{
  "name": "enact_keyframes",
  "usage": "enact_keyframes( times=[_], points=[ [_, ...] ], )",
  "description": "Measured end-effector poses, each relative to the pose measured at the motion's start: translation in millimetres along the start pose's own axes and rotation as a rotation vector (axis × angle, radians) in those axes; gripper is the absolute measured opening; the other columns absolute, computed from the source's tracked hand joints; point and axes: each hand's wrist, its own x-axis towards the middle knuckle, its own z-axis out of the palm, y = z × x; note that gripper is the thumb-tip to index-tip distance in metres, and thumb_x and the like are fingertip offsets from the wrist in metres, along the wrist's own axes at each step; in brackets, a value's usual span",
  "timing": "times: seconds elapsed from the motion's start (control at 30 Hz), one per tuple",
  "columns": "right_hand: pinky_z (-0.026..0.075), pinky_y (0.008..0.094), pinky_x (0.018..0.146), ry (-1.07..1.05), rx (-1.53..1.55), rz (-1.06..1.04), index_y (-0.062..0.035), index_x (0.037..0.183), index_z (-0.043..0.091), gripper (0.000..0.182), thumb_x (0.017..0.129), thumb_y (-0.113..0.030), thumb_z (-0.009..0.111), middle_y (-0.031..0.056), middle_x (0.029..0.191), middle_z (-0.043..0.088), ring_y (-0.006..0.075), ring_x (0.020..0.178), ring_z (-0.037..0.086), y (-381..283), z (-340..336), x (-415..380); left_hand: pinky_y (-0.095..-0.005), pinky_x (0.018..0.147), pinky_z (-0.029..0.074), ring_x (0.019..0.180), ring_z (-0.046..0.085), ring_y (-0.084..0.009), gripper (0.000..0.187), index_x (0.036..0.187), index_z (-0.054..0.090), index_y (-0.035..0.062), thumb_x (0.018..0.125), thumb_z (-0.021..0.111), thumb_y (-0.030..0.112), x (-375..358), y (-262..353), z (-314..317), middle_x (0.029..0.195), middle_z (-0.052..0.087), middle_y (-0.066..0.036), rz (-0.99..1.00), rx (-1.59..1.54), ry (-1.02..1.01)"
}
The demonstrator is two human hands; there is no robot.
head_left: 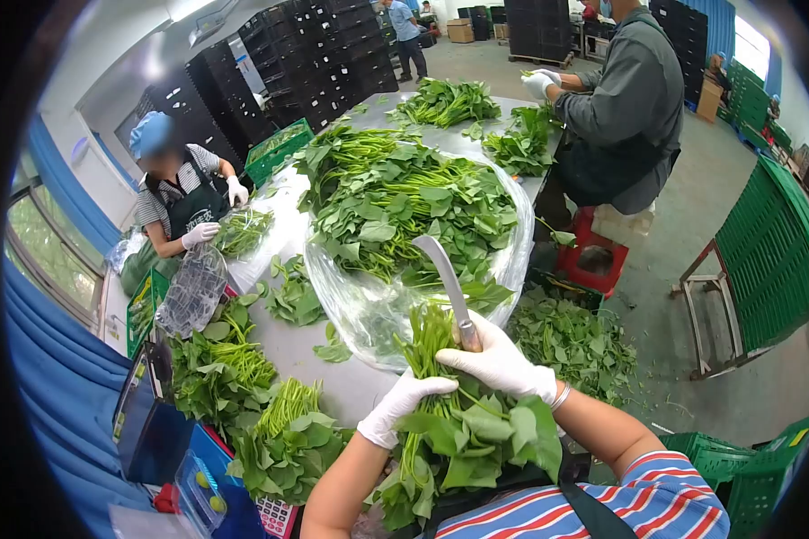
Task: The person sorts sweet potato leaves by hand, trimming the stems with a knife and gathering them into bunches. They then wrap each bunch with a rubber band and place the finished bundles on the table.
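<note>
My left hand, in a white glove, is closed around a bunch of leafy greens. The stems point up and away from me, and broad leaves hang toward my body. My right hand, also gloved, grips the handle of a sickle whose curved blade rises above the stems. Its thumb lies against the same bunch. Just beyond my hands, a large heap of greens lies on an opened clear plastic bag. Tied-looking bunches rest at my left on the metal table.
Leaves lie heaped on the floor at right, near a red stool. Green crates stand on a rack. One co-worker sits at left; another works at the far right. A calculator is at lower left.
</note>
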Motion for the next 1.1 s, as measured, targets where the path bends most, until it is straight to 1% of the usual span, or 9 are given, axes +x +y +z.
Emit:
enact_keyframes(
  times=[0.03, 0.07, 0.1, 0.17, 0.3, 0.5, 0.57, 0.8, 1.1],
  points=[
    [0.035, 0.0283, 0.098, -0.036, -0.077, 0.044, -0.0022, 0.135, 0.034, 0.064, 0.082, -0.016, 0.066, 0.0073, 0.128, 0.047, 0.0124, 0.114, 0.045, -8.9, -6.5, 0.2, -0.0288, 0.079, 0.049, 0.090, 0.060, -0.0159, 0.051, 0.123, 0.047, -0.0001, 0.075, 0.062, 0.002, 1.1, 2.0, 1.5, 0.105, 0.060, -0.007, -0.027, -0.003, -0.006],
    [0.041, 0.0233, 0.068, 0.005, -0.142, -0.003, -0.0041, 0.119, 0.045, 0.045, 0.083, -0.024, 0.064, -0.0023, 0.087, 0.047, 0.0065, 0.078, 0.044, -8.0, -10.0, 0.5, -0.0270, 0.084, 0.046, 0.098, 0.055, -0.0126, 0.050, 0.123, 0.049, 0.0021, 0.076, 0.067, 0.007, 11.0, -7.4, -13.9, 0.111, 0.057, -0.004, -0.017, 0.064, -0.096],
    [0.041, 0.0243, 0.064, -0.055, -0.114, 0.257, -0.0041, 0.116, 0.045, 0.039, 0.085, -0.023, 0.059, -0.0017, 0.085, 0.046, 0.0075, 0.074, 0.044, -18.9, -20.4, -4.0, -0.0274, 0.085, 0.045, 0.098, 0.055, -0.0121, 0.051, 0.123, 0.048, 0.0015, 0.076, 0.066, 0.008, 11.7, -4.1, -10.0, 0.111, 0.057, -0.004, -0.142, 0.177, 0.018],
    [0.039, 0.0226, 0.059, 0.022, -0.368, 0.096, -0.0038, 0.111, 0.047, 0.030, 0.087, -0.019, 0.056, -0.0017, 0.079, 0.044, 0.0068, 0.066, 0.041, -13.9, -40.2, -9.2, -0.0274, 0.085, 0.045, 0.097, 0.055, -0.0119, 0.050, 0.123, 0.049, 0.0010, 0.076, 0.065, 0.009, 8.6, -7.9, -0.3, 0.111, 0.057, -0.004, 0.078, 0.057, -0.072],
    [0.033, 0.0237, 0.053, 0.044, -0.722, -0.052, -0.0028, 0.101, 0.046, 0.018, 0.088, -0.012, 0.054, -0.0018, 0.067, 0.039, 0.0069, 0.059, 0.035, -52.6, -65.3, -50.2, -0.0274, 0.083, 0.047, 0.096, 0.056, -0.0134, 0.053, 0.125, 0.044, 0.0010, 0.078, 0.066, 0.013, 7.6, 0.0, 5.2, 0.111, 0.057, -0.006, -0.058, 0.201, -0.060],
    [0.043, 0.0336, 0.056, 0.004, -0.966, 0.123, -0.0053, 0.102, 0.049, 0.023, 0.085, -0.016, 0.059, 0.0073, 0.067, 0.049, 0.0236, 0.061, 0.052, -75.1, -62.8, -93.7, -0.0277, 0.083, 0.046, 0.095, 0.055, -0.0135, 0.047, 0.119, 0.050, 0.0016, 0.076, 0.064, 0.013, 20.7, -1.7, 30.0, 0.108, 0.057, -0.005, -0.055, 0.189, -0.111],
    [0.046, 0.0360, 0.057, 0.048, -1.227, -0.059, -0.0067, 0.104, 0.050, 0.025, 0.082, -0.014, 0.059, 0.0089, 0.073, 0.054, 0.0269, 0.066, 0.057, -62.6, -64.5, -95.4, -0.0277, 0.084, 0.046, 0.096, 0.055, -0.0141, 0.049, 0.121, 0.049, 0.0009, 0.076, 0.065, 0.012, 28.0, -5.7, 36.6, 0.111, 0.057, -0.005, 0.009, 0.244, -0.127],
    [0.048, 0.0339, 0.051, -0.131, -1.599, -0.006, -0.0031, 0.118, 0.044, 0.050, 0.071, -0.005, 0.058, 0.0120, 0.082, 0.050, 0.0257, 0.065, 0.059, -69.5, -61.3, -100.4, -0.0277, 0.078, 0.047, 0.086, 0.058, -0.0127, 0.039, 0.109, 0.059, -0.0017, 0.073, 0.069, 0.011, 36.4, -2.6, 48.4, 0.098, 0.063, -0.006, -0.089, 0.311, -0.163],
    [0.047, 0.0313, 0.045, -0.209, -1.745, -0.006, -0.0015, 0.116, 0.044, 0.045, 0.072, -0.006, 0.057, 0.0106, 0.076, 0.050, 0.0227, 0.056, 0.060, -71.2, -66.0, -109.0, -0.0272, 0.077, 0.047, 0.084, 0.059, -0.0121, 0.039, 0.106, 0.061, -0.0011, 0.071, 0.070, 0.014, 33.6, 3.2, 62.1, 0.096, 0.064, -0.006, -0.196, 0.377, -0.140]
  ],
)
